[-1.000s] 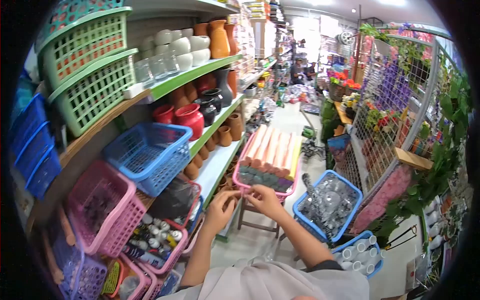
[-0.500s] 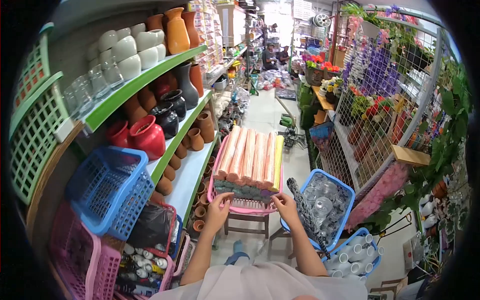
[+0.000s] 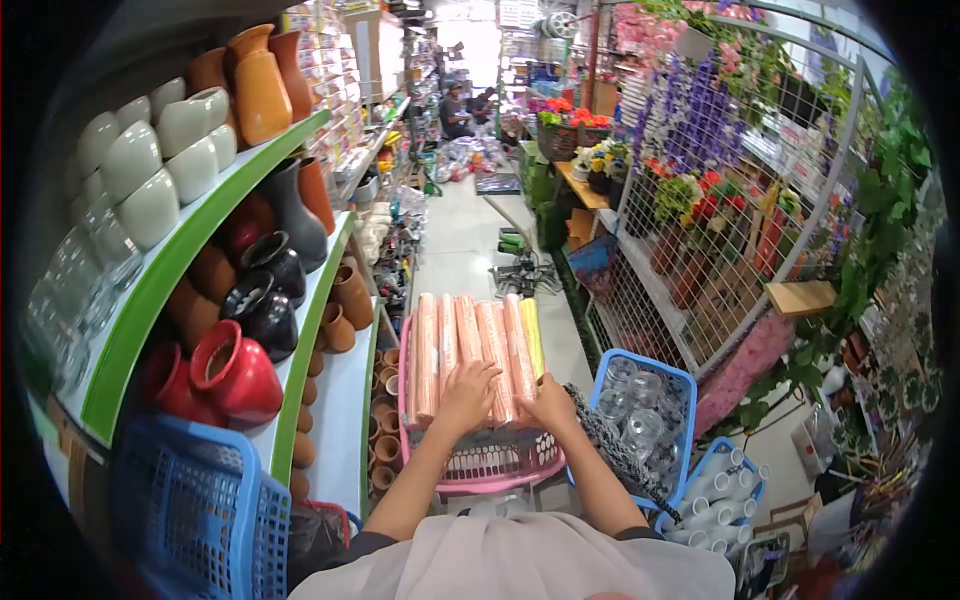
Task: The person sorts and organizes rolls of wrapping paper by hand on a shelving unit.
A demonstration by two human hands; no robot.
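Several peach-orange striped rolls (image 3: 466, 345) and one yellow roll (image 3: 531, 335) lie side by side across the pink plastic basket (image 3: 505, 468). My left hand (image 3: 468, 395) rests on top of the peach rolls near their close ends, its fingers spread. At the close right corner of the bundle, my right hand (image 3: 550, 405) touches the end rolls beside the yellow one, thumb and forefinger apart. The basket's lattice front wall shows below both hands.
Shelves on the left carry red vases (image 3: 238, 370), white pots (image 3: 150, 210) and clay pots. A blue basket (image 3: 190, 500) stands front left. On the right are a blue crate (image 3: 690, 400) of clear containers, white vases (image 3: 715, 490) and a wire rack (image 3: 720, 230). People sit down the aisle.
Both hands have left the basket's near rim and moved up onto the rolls, the left one over their tops. The camera view has shifted, with the shelves now closer on the left.
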